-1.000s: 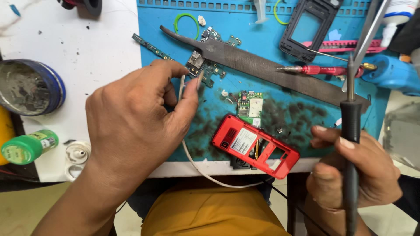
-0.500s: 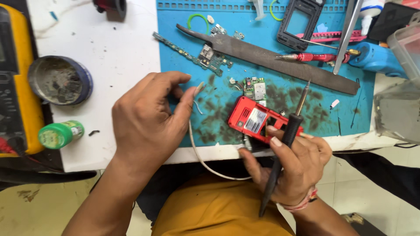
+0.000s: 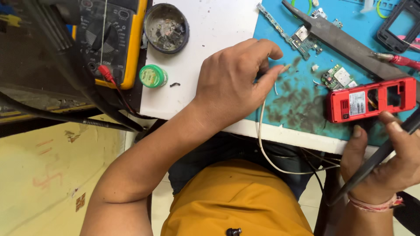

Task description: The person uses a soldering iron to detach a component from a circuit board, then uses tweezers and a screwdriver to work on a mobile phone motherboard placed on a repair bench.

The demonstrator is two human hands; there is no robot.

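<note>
A white table [image 3: 210, 39] carries a blue work mat [image 3: 302, 98], stained dark in the middle, and at the far left a yellow-edged meter [image 3: 111, 39] with a red plug in it. On the mat a long flat metal file [image 3: 345, 43] lies slantwise, and just below its lower end sits a red phone shell [image 3: 372, 99], back side up with its openings showing. The person's left hand [image 3: 236, 83] rests at the mat's left edge, thumb and forefinger pinched narrowly on the tip of a thin white wire [image 3: 267, 144] that droops off the table edge toward the lap. The right hand [image 3: 385, 161] is curled around a black soldering iron [image 3: 376, 159] below the phone shell, a fingertip touching the shell's lower edge. A round dark tin [image 3: 166, 28] stands beside the meter, a small green-capped pot [image 3: 153, 76] just below it. A small green circuit board [image 3: 337, 78] lies just above the shell's left end.
</note>
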